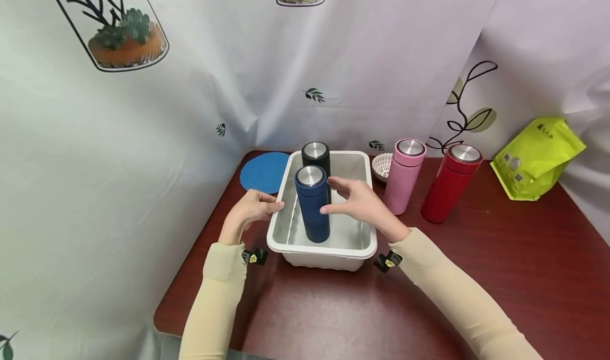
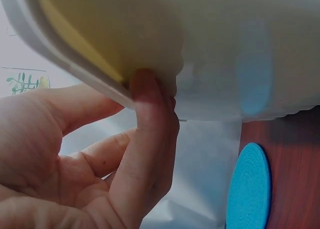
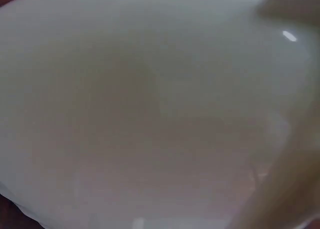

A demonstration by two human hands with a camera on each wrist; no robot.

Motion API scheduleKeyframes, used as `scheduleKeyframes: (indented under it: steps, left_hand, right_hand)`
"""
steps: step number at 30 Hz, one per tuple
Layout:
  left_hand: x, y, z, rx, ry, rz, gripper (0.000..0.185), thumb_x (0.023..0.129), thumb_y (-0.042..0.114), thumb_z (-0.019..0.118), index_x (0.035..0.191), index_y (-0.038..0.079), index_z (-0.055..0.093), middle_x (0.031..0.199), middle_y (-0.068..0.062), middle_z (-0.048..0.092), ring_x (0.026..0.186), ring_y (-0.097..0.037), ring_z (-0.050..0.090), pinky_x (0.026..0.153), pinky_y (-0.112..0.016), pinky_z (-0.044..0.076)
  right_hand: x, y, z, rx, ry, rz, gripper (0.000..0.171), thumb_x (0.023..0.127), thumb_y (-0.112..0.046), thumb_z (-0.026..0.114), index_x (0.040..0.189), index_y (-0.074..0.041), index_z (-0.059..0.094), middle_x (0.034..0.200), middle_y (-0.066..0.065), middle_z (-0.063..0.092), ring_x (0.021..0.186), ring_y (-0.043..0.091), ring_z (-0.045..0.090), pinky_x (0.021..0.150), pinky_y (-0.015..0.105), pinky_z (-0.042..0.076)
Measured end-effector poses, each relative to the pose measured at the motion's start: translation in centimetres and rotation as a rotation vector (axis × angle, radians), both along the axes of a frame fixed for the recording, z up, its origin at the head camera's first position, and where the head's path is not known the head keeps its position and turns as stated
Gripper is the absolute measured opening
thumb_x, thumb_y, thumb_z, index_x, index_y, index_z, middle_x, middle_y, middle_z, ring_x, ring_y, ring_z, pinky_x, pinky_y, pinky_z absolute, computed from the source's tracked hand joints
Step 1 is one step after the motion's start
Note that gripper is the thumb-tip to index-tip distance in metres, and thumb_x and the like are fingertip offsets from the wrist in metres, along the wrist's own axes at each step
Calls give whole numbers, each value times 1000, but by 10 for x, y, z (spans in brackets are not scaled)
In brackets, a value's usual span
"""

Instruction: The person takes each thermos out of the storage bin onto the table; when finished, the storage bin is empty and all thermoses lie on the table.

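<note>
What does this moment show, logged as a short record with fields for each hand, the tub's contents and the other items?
left hand: grips the left rim of the white tub
right hand: open, fingers spread beside the navy flask, contact unclear
tub contents: navy flask and black flask, both upright
outside tub: pink flask, red flask, blue mat, small white basket, green bag
</note>
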State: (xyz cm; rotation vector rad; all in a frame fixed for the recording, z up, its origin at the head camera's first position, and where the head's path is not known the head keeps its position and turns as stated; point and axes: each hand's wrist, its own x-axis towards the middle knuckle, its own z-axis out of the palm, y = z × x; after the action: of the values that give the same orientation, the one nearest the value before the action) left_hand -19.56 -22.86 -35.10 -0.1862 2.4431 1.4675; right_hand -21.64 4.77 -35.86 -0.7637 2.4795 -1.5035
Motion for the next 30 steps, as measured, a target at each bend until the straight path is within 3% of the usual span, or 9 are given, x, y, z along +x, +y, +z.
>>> scheduleKeyframes:
  steps: [9, 18, 25, 30]
  left_hand:
    - [-3, 4, -1, -6, 3, -2, 39, 93, 15, 67, 122, -11, 63, 121, -27, 63, 104, -35, 67, 92, -49, 55]
    - [-4, 5, -4, -12, -1, -3, 41, 93, 15, 66, 123, -12, 61, 123, -28, 62, 109, -40, 64, 93, -51, 54]
    - [-3, 2, -4, 0, 3, -16, 41, 94, 15, 66, 125, -12, 60, 124, -29, 61, 108, -40, 65, 91, -48, 55]
    - [-3, 1, -4, -2, 1, -15, 42, 94, 14, 65, 126, -12, 59, 123, -29, 61, 108, -42, 64, 91, -49, 55]
  right_hand:
    - [-4, -9, -7, 80, 77, 34, 81, 72, -30, 88, 138, 1, 52, 135, 17, 59, 124, 31, 58, 104, 41, 48]
    - [-7, -15, -10, 157, 76, 57, 73, 73, -31, 87, 132, -1, 58, 125, 15, 67, 118, 29, 63, 100, 44, 51]
    - [-9, -23, -11, 236, 113, 50, 65, 70, -38, 88, 122, -5, 64, 110, 8, 73, 101, 21, 69, 86, 37, 57]
    - [-10, -25, -12, 213, 100, 36, 59, 72, -37, 87, 119, -7, 65, 105, 7, 74, 94, 17, 70, 83, 34, 57]
